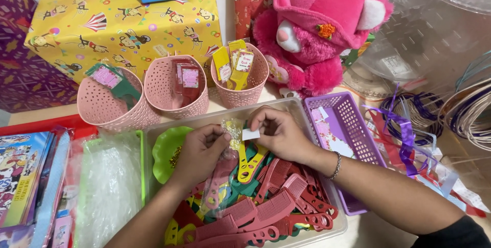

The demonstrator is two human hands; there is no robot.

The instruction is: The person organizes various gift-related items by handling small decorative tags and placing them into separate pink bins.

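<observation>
1. While both hands work over the clear bin [307, 112] of loose combs, the left hand [202, 151] pinches the top of a clear plastic sleeve [217, 186] with a pink comb inside, its fingers closed on the crinkled neck.
2. The right hand [279, 133] holds a small white label [250, 134] between thumb and forefinger, just beside that neck; its fingers are clenched on it.
3. Judging by what stands ready, some packing is done: three pink baskets at the back hold tagged combs — a green one in the left basket [99, 110], a red one in the middle basket [163, 92], yellow ones in the right basket [253, 81].
4. Much seems left: the pile of red, pink, yellow and green combs [271, 204] fills most of the bin, unwrapped.
5. Room is tight. The bin's walls hem the hands in, with a green dish [166, 151] to the left and a purple tray [353, 125] touching the right wall.
6. Behind, the baskets, a pink plush toy [312, 38] and a yellow wrapped box [123, 20] crowd the desk [41, 114]; open space lies mostly above the pile.
</observation>
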